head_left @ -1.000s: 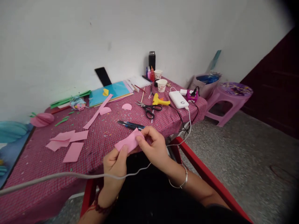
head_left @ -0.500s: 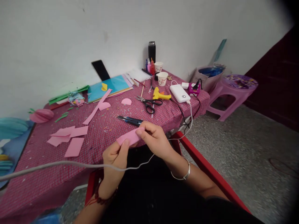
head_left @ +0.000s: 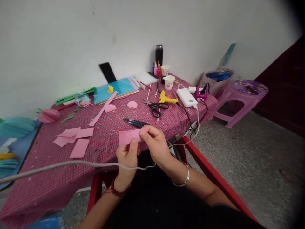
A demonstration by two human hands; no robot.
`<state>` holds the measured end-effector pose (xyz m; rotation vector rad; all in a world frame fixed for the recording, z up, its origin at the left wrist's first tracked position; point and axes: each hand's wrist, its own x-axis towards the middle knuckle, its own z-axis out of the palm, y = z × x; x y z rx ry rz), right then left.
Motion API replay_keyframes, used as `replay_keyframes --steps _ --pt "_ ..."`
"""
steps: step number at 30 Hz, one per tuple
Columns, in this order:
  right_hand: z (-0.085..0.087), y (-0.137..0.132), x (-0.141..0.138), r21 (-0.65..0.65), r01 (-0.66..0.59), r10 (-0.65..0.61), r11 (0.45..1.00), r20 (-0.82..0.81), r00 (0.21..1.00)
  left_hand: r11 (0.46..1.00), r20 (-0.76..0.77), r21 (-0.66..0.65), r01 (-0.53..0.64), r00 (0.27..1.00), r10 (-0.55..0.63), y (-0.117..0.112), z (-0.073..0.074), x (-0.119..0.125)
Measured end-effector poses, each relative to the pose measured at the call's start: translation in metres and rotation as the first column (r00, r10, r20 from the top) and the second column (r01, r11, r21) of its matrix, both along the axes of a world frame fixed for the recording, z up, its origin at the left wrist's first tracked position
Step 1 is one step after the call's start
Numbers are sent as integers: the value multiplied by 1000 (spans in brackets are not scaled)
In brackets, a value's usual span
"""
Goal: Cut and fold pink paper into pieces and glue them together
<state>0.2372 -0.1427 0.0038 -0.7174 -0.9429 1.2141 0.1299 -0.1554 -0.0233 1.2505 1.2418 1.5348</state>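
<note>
Both hands hold a folded strip of pink paper point(head_left: 127, 137) just off the table's near edge. My left hand point(head_left: 127, 156) pinches its lower edge, thumb on top. My right hand point(head_left: 156, 143) grips its right end between thumb and fingers, hiding that end. Right behind the paper lies a blue-black utility knife point(head_left: 135, 123). Black-handled scissors point(head_left: 156, 107) and a yellow glue gun point(head_left: 167, 98) rest farther back. To the left are several cut pink paper pieces point(head_left: 79, 148), and a long pink strip point(head_left: 102, 109) lies beyond them.
A white cable point(head_left: 78, 163) crosses in front of my left wrist and runs to a white power bank point(head_left: 187, 97). Paper cups point(head_left: 169, 82), glue bottles and a black flask point(head_left: 159, 54) stand at the back. A red chair armrest point(head_left: 212, 171) is at my right.
My left hand has shifted right along the paper, nearer my right hand. The paper has turned more level, showing more of its broad face. The camera view has swung slightly left.
</note>
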Motion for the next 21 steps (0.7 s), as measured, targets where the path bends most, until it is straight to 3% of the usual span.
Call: replay_keyframes --steps 3,6,10,12,14,17,21 --pt "0 -3 3 -5 -65 66 998 26 997 997 -122 -72 35 992 -44 2 0 -7" --pt "-4 -5 9 -44 -239 243 970 195 950 988 -182 -138 69 979 -94 5 11 -27" --pt "-12 -4 10 -115 -416 430 902 304 850 948 -303 -204 243 905 -298 5 22 -44" --pt "-15 -4 7 -109 -382 397 918 293 870 930 -363 -206 305 858 -362 3 23 -43" --pt "-18 -5 5 -88 -295 308 951 315 898 936 -414 -177 305 840 -352 0 22 -38" --pt "-19 -8 5 -37 -155 157 987 388 908 959 -452 -127 252 846 -283 -1 19 -34" --pt "-17 -12 9 61 -83 45 995 466 883 960 -431 -98 262 858 -279 -1 19 -37"
